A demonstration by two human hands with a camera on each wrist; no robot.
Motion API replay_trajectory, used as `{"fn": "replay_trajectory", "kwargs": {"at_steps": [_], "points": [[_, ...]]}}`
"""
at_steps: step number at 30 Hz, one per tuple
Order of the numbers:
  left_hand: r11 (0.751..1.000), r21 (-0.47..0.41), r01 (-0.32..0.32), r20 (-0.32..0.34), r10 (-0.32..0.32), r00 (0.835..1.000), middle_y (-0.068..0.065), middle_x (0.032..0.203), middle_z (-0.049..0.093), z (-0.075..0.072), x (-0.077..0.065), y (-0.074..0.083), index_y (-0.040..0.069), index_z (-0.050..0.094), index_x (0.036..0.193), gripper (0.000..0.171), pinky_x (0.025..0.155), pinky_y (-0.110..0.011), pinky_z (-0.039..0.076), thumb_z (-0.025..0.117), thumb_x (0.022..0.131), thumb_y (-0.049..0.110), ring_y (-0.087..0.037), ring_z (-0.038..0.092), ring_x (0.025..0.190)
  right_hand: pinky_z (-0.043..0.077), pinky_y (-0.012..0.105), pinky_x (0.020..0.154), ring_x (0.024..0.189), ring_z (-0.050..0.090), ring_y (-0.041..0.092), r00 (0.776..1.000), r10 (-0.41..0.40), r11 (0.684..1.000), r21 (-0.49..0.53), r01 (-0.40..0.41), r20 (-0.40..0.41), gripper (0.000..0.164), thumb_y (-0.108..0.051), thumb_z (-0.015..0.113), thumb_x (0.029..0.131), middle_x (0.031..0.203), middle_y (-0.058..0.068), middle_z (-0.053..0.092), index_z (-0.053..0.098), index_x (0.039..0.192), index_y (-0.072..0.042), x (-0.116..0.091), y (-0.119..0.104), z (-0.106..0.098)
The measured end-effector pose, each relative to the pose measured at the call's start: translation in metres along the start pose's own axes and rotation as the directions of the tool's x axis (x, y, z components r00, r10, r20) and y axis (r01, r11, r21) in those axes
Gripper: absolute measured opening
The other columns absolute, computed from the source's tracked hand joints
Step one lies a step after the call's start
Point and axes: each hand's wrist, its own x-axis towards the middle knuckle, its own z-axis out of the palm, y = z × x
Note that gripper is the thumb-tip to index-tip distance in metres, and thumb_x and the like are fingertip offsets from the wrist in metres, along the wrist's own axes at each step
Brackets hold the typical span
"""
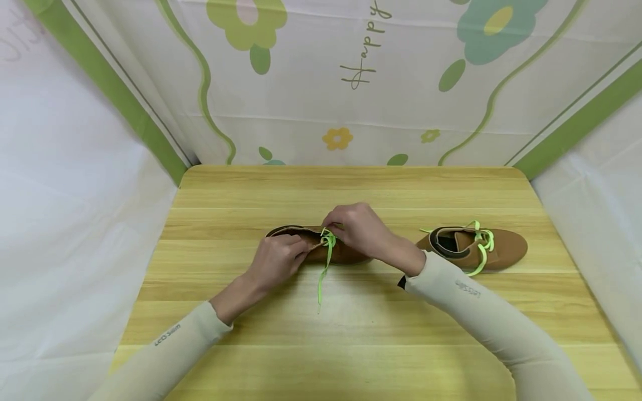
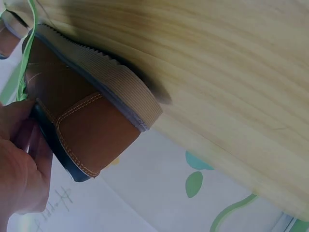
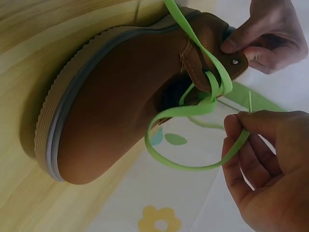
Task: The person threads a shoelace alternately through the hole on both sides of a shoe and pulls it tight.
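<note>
A brown shoe (image 1: pixel 346 256) with a ridged tan sole stands on the table, its toe toward the right. My left hand (image 1: pixel 278 259) pinches the edge of its eyelet flap (image 3: pixel 239 69) between thumb and fingers. One metal-rimmed eyelet beside the thumb has no lace through it. My right hand (image 3: pixel 270 164) pinches a bright green shoelace (image 3: pixel 193 168) near its tip, which sticks up past the thumb. From the shoe's front eyelets the lace loops down to those fingers. Its other end trails over the near side of the shoe onto the table.
A matching brown shoe (image 1: pixel 507 250) with a green lace lies to the right, beyond the right forearm. The wooden table (image 1: pixel 331 362) reaches back to a white curtain (image 1: pixel 301 100) printed with flowers, and more white cloth hangs at both sides.
</note>
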Motion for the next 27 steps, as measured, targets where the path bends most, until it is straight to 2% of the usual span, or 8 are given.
{"fn": "replay_trajectory", "kwargs": {"at_steps": [4,11,18,22,27], "points": [[0.999,0.028,-0.035,-0.017,0.036,0.999,-0.001,0.077,0.076,0.003,-0.001,0.000,0.008,0.079,0.077,0.012,0.059,-0.029,0.057,0.086,0.086,0.005,-0.016,0.069,0.064,0.061,0.031,0.070,0.079,0.076,0.016,0.998,-0.053,0.998,-0.036,0.054,0.032,0.008,0.002,0.079,0.092,0.091,0.006,0.079,0.083,0.094,-0.005,-0.001,-0.002,0.004],[0.997,0.057,-0.041,-0.017,0.042,0.999,-0.001,0.078,0.077,0.005,-0.002,0.001,0.008,0.081,0.081,0.008,0.057,-0.027,0.055,0.086,0.087,0.008,-0.015,0.066,0.063,0.062,0.031,0.070,0.081,0.076,0.016,0.985,-0.161,0.981,-0.099,0.166,0.062,0.016,0.009,0.078,0.088,0.091,0.004,0.079,0.082,0.093,-0.005,0.000,-0.004,0.010],[0.998,0.052,-0.033,-0.010,0.033,0.999,-0.002,0.080,0.078,0.005,-0.002,0.001,0.008,0.082,0.082,0.006,0.060,-0.027,0.057,0.086,0.087,0.007,-0.015,0.068,0.065,0.061,0.031,0.067,0.077,0.074,0.015,0.978,-0.172,0.969,-0.159,0.189,0.116,0.018,0.008,0.076,0.089,0.091,0.002,0.077,0.082,0.093,-0.008,0.001,-0.008,0.011],[0.999,0.043,-0.022,-0.008,0.022,1.000,-0.002,0.082,0.078,0.005,-0.002,0.001,0.007,0.082,0.084,0.005,0.062,-0.028,0.058,0.086,0.086,0.006,-0.016,0.069,0.067,0.058,0.030,0.066,0.075,0.072,0.014,0.972,-0.187,0.958,-0.192,0.212,0.142,0.024,0.011,0.072,0.090,0.089,0.000,0.076,0.082,0.090,-0.010,0.003,-0.009,0.012],[1.000,0.002,0.022,0.004,-0.022,1.000,-0.002,0.081,0.078,0.003,-0.002,0.001,0.007,0.082,0.083,0.006,0.065,-0.030,0.060,0.087,0.087,0.006,-0.017,0.072,0.070,0.058,0.029,0.066,0.078,0.071,0.013,0.968,-0.197,0.949,-0.217,0.228,0.156,0.030,0.015,0.069,0.090,0.092,0.000,0.075,0.082,0.089,-0.012,0.004,-0.011,0.014]]}}
